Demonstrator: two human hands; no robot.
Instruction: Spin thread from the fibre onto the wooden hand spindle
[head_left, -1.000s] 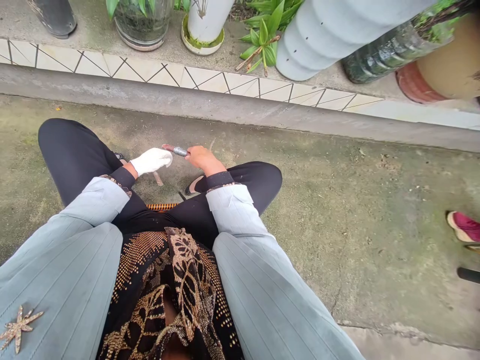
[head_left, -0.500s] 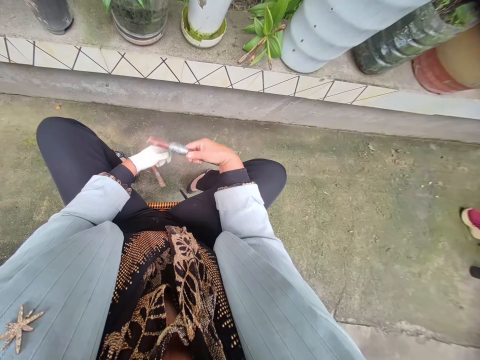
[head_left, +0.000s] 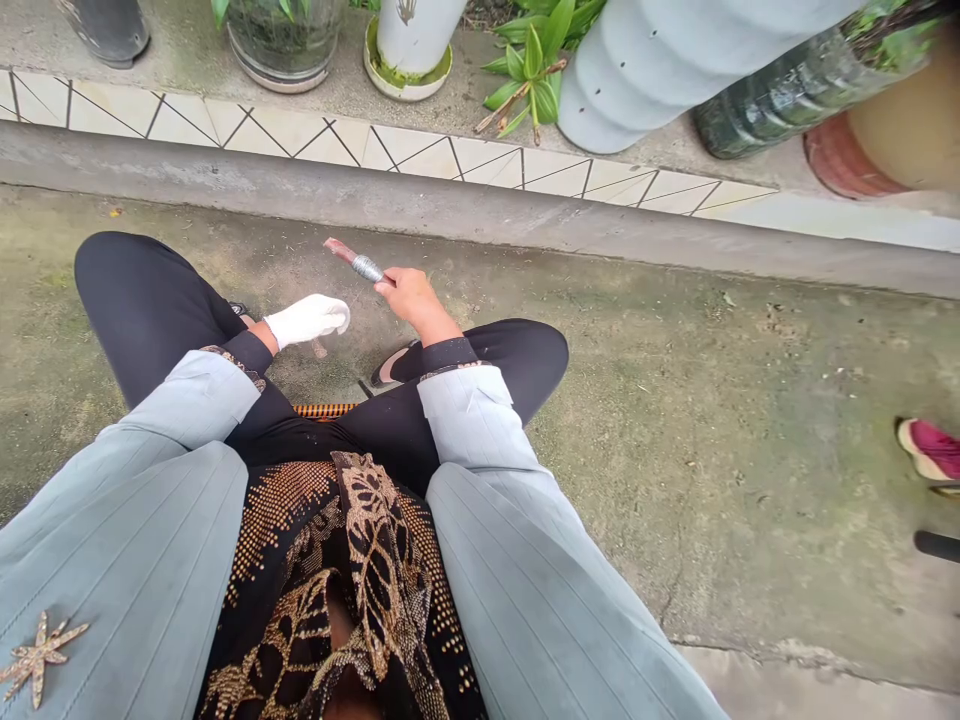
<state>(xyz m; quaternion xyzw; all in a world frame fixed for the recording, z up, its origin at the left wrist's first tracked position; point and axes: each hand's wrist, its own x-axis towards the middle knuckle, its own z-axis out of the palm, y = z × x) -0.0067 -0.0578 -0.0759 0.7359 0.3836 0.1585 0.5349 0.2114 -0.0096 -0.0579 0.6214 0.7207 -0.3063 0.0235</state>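
My right hand (head_left: 412,295), bare, grips one end of a reddish-brown stick (head_left: 341,250) with silver wire (head_left: 367,268) wound round its middle. The stick slants up and left, its far end free above the ground. My left hand (head_left: 311,320), in a white glove, is to the left and a little lower, apart from the stick. Its fingers are curled closed. A short brownish piece (head_left: 319,348) shows just under the glove, blurred; whether the fingers hold it is hidden.
A low tiled ledge (head_left: 480,160) runs across ahead, bearing several plant pots, among them a large grey pot (head_left: 660,60). My bent knees flank the hands. At the right edge is another person's shoe (head_left: 930,450) near a dark bar (head_left: 937,545).
My right hand has drawn the wire-wound stick away from the gloved hand, and its free end has swung up and right. My left hand has stayed nearly in place.
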